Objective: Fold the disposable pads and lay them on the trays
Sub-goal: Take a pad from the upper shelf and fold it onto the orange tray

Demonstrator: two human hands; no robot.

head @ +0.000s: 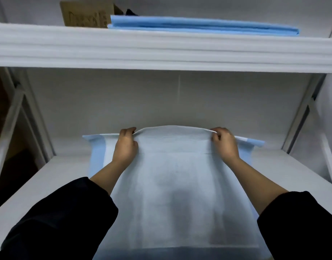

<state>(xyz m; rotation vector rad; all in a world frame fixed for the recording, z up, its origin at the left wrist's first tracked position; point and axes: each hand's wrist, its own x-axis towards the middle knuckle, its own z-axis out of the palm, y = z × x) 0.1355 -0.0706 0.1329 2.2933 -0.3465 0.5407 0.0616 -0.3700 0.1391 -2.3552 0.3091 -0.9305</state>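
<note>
A large disposable pad [172, 184], white on top with a blue backing, lies spread on the lower white tray [48, 181] of a shelf unit. Its far edge is lifted and curled toward me. My left hand [125, 145] pinches that far edge at its left end, and my right hand [224, 143] pinches it at the right end. Blue side flaps of the pad stick out beyond both hands. A folded blue pad [202, 25] lies flat on the upper tray [161, 49].
A brown cardboard box [86, 14] stands at the back left of the upper tray, beside the folded pad. White metal uprights [302, 113] frame both sides of the shelf unit. A white wall closes the back of the lower tray.
</note>
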